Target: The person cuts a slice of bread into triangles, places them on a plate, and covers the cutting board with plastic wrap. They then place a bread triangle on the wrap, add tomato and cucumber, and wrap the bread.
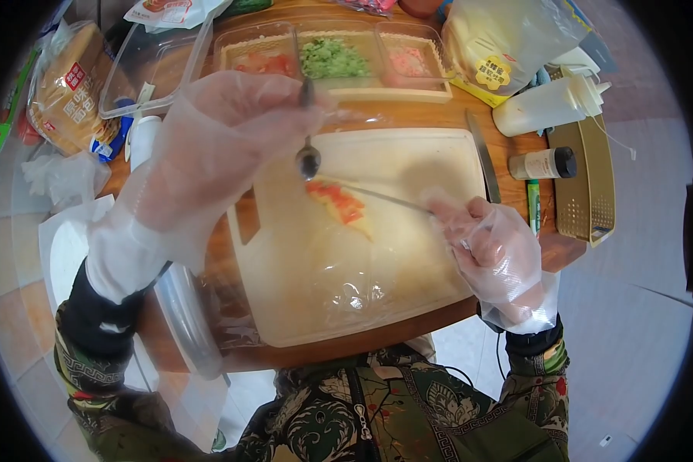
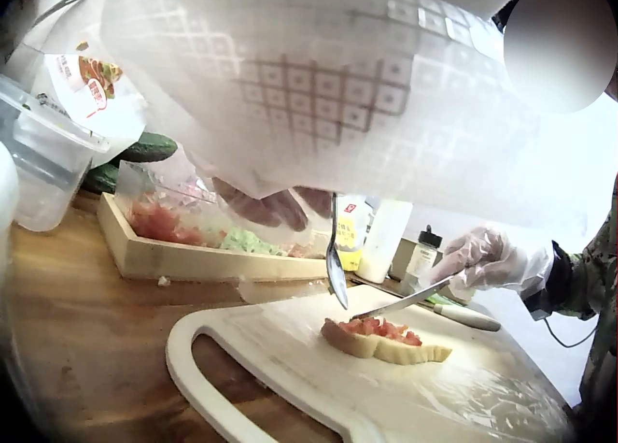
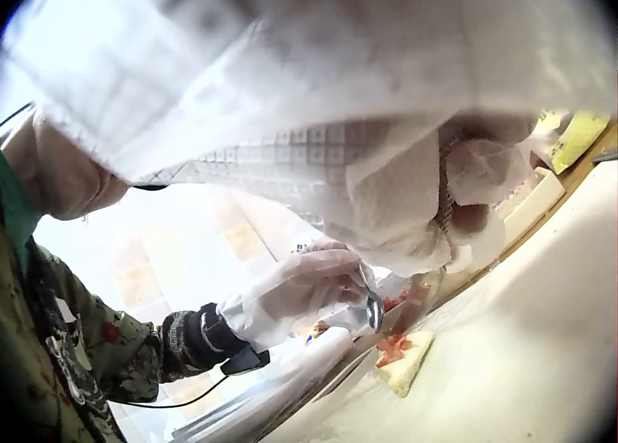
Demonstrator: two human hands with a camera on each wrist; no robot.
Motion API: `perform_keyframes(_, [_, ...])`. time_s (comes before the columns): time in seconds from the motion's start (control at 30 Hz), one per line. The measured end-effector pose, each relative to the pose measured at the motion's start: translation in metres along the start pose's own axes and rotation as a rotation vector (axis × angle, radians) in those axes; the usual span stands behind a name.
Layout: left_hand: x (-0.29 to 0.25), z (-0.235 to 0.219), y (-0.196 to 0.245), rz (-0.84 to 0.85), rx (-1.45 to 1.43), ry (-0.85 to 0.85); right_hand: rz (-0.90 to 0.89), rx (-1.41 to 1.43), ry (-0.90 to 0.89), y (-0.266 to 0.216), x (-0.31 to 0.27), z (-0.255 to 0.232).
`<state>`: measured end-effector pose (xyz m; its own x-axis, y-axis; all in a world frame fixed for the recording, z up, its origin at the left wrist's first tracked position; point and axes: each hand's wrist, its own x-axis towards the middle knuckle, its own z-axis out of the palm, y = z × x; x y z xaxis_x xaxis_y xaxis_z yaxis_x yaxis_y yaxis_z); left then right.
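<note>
My gloved left hand [image 1: 215, 131] pinches a metal spoon [image 1: 309, 162], bowl downward, above the far left part of the white cutting board [image 1: 431, 285]. Below the spoon lies a bread piece [image 2: 410, 351] topped with chopped red bits [image 1: 339, 202] that look like tomato. In my right hand [image 1: 494, 250], also in a clear plastic glove, is a thin metal utensil [image 1: 385, 198]. Its far end reaches the red topping, close by the spoon's tip. The right wrist view shows the spoon bowl [image 3: 375, 311] just over the bread, while the right glove hides that utensil.
Behind the board, a wooden tray [image 1: 354, 94] holds tubs of red, green and pink chopped food. A knife [image 1: 482, 154] lies along the board's right edge. Farther right are a squeeze bottle [image 1: 543, 108], a shaker [image 1: 543, 163] and a basket [image 1: 593, 185]. Bagged bread [image 1: 73, 92] stands left.
</note>
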<state>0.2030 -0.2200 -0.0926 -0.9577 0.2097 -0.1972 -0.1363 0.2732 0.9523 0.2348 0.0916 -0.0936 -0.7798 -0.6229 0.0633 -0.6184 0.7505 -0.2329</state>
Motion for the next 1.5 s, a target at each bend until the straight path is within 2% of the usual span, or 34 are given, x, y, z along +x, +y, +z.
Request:
perform_keyframes(0.17, [0.000, 0.003, -0.002, 0.010, 0.018, -0.010, -0.010, 0.018, 0.004, 0.004, -0.007, -0.003])
perform_keyframes(0.43, [0.000, 0.007, -0.006, 0.036, -0.024, 0.007, 0.080, -0.013, -0.063, 0.001, -0.014, -0.009])
perform_keyframes(0.87, [-0.001, 0.007, 0.000, 0.043, -0.023, 0.002, 0.045, 0.034, -0.023, 0.006, -0.020, -0.006])
perform_keyframes(0.93, [-0.002, 0.002, 0.015, -0.021, 0.174, -0.020, 0.140, -0.009, -0.098, 0.004, -0.020, -0.009])
perform_keyframes(0.97, [-0.001, 0.001, 0.013, -0.011, 0.180, -0.020, 0.141, -0.013, -0.087, 0.007, -0.020, -0.011])
perform_keyframes(1.03, [0.001, -0.001, 0.008, 0.011, 0.053, 0.050, 0.033, 0.151, -0.012, 0.018, -0.018, -0.015])
perform_keyframes(1.07, [0.000, -0.004, 0.011, 0.023, 0.061, 0.049, 0.035, 0.147, 0.002, 0.019, -0.015, -0.018])
perform_keyframes(1.13, [-0.003, -0.008, 0.020, 0.049, -0.093, 0.115, 0.012, 0.125, 0.148, 0.020, -0.006, -0.025])
perform_keyframes(1.27, [0.008, -0.023, 0.028, 0.162, -0.035, 0.158, 0.136, 0.068, 0.229, 0.006, 0.025, -0.033])
perform_keyframes(1.33, [0.013, -0.026, 0.038, 0.188, 0.001, 0.242, 0.194, 0.075, 0.211, 0.005, 0.037, -0.032])
perform_keyframes(1.47, [0.025, -0.041, 0.035, 0.155, 0.071, 0.379, 0.204, 0.066, 0.147, 0.009, 0.062, -0.027])
perform_keyframes(1.5, [0.030, -0.046, 0.029, 0.151, 0.037, 0.373, 0.100, 0.124, 0.261, 0.016, 0.068, -0.015])
